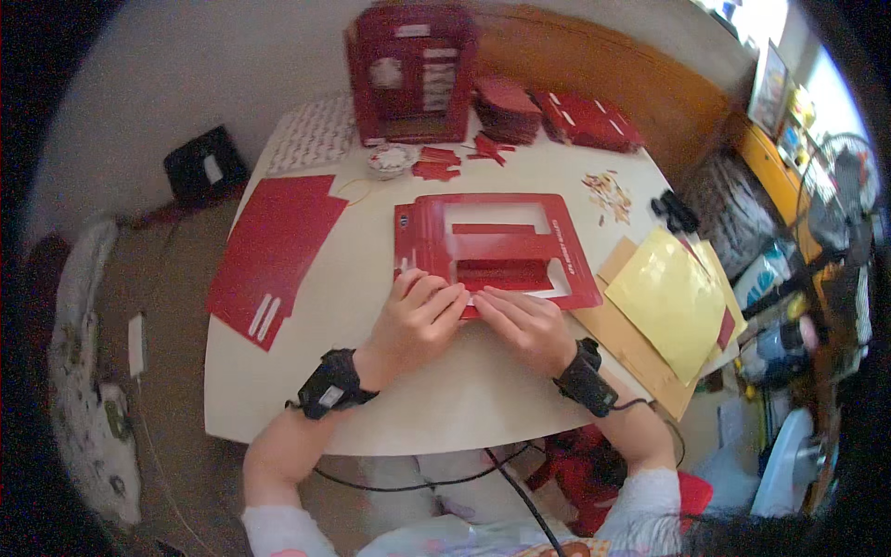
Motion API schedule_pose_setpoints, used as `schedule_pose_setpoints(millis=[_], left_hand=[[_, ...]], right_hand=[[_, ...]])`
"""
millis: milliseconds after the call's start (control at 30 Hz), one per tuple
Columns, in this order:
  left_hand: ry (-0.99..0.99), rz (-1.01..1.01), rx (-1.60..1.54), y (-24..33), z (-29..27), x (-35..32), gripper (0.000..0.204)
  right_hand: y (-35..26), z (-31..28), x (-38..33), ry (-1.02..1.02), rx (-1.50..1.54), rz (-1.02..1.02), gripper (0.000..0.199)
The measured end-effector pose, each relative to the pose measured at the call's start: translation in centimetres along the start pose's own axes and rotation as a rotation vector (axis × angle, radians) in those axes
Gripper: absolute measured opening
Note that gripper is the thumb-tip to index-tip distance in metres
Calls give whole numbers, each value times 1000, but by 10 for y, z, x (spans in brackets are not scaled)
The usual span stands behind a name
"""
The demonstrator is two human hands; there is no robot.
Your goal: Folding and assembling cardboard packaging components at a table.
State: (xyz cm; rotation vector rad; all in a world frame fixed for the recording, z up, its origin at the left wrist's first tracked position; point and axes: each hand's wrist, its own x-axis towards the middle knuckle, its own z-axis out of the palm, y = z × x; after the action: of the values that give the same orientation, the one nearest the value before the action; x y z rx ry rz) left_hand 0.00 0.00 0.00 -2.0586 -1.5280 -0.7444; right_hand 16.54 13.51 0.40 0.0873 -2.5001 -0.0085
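Note:
A flat red cardboard package [432, 227] with rounded corners and a cut-out window lies in the middle of the white table. Two red strips cross the window, where white shows through. My left hand [422, 311] is closed on the near edge of the package, left of its middle, fingers bent and pressed together. Close beside it, my right hand [525, 325] pinches the same edge with its fingertips. Whatever small piece may be between the fingertips is hidden. Each wrist wears a black band with a cable.
Left on the table [306, 390] are red cardboard sheets [274, 246]. Behind stand an upright red display box [413, 79], a small bowl [391, 160], and stacks of red card [589, 121]. Small scraps [606, 197] lie at the right, near yellow sheets [664, 297] overhanging the table's edge.

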Motion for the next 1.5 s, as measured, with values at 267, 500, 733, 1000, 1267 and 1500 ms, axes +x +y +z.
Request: schedule_pose_setpoints(millis=[267, 500, 733, 1000, 1267, 1500], left_hand=[[-47, -24, 137, -1, -1, 5, 32], [-50, -85, 110, -10, -7, 4, 34], [-89, -99, 52, -8, -12, 10, 38], [-53, -40, 99, -27, -21, 7, 37], [-150, -81, -38, -33, -32, 11, 34], [-28, -18, 72, -45, -34, 6, 34]], right_hand=[[2, 3, 1, 72, 22, -51, 41], [23, -9, -9, 59, -46, 24, 31], [27, -2, -13, 101, -103, 35, 24], [40, -16, -8, 157, -61, 71, 28], [50, -18, -13, 129, -102, 70, 26], [58, -23, -14, 104, -85, 96, 29]])
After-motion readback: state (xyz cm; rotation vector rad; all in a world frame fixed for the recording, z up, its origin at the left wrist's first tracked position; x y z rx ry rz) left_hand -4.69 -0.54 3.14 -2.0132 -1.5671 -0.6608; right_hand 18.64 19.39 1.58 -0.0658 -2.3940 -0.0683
